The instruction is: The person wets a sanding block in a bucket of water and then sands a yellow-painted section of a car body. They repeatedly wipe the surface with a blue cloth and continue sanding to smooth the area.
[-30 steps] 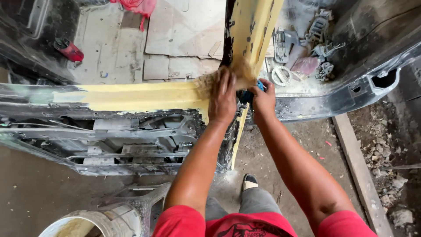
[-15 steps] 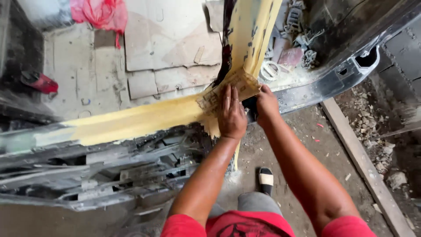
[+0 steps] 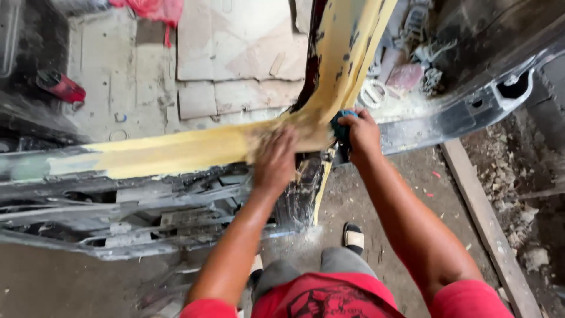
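Hands are working along a car body frame (image 3: 176, 154) coated in yellow filler. The left hand (image 3: 274, 160) is pressing flat, fingers spread and blurred, on the yellow strip where the sill meets the upright pillar (image 3: 347, 53). The right hand (image 3: 360, 136) is closing around a small blue-green block (image 3: 340, 123), holding it against the foot of the pillar. A red can (image 3: 62, 87) is lying on the cardboard-covered floor beyond, well apart from both hands.

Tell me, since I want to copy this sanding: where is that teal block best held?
By its top and back, palm over it from the person's side, as the right hand does. The teal block has its face pressed to the yellow filler strip, so only its outer side is free.
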